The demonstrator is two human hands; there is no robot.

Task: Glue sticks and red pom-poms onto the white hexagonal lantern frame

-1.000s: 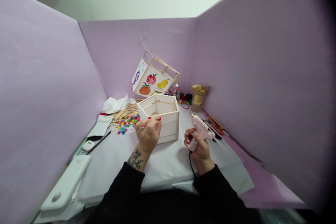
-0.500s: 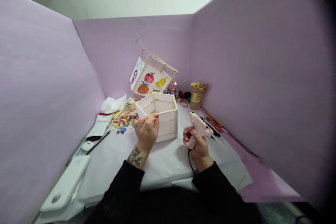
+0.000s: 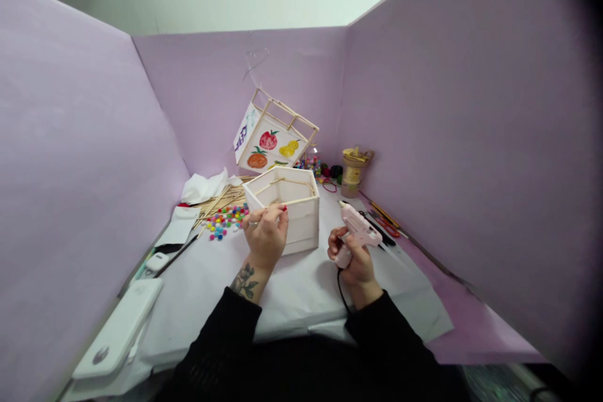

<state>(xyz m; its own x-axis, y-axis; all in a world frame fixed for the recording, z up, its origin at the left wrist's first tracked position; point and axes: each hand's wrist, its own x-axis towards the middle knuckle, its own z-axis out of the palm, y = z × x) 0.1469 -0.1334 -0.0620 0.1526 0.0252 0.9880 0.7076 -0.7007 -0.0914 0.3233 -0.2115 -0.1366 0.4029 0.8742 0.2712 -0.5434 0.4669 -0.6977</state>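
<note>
A pentagonal white-sided lantern frame with wooden stick edges point(image 3: 301, 226) stands upright on the white-covered table, its top uncovered. My left hand point(image 3: 266, 232) is in front of its near left side, fingers pinched close to the top rim. At those fingertips shows a tiny red thing that looks like a pom-pom point(image 3: 284, 208); whether it touches the rim I cannot tell. To the right, my right hand point(image 3: 354, 257) grips a pale pink hot glue gun point(image 3: 360, 224) by its handle, nozzle up and left, apart from the lantern. Its black cord hangs down.
Coloured pom-poms point(image 3: 223, 221) and wooden sticks point(image 3: 219, 198) lie left of the lantern. Behind hangs a tilted fruit-painted lantern point(image 3: 276, 141). A tan container point(image 3: 352, 173), scissors point(image 3: 389, 226) and pencils are at right. A white oblong device point(image 3: 120, 326) lies front left. Lilac panels point(image 3: 447, 107) enclose the table.
My left hand has shifted very slightly to the right, still pinched near the rim. The right hand and the glue gun have barely moved.
</note>
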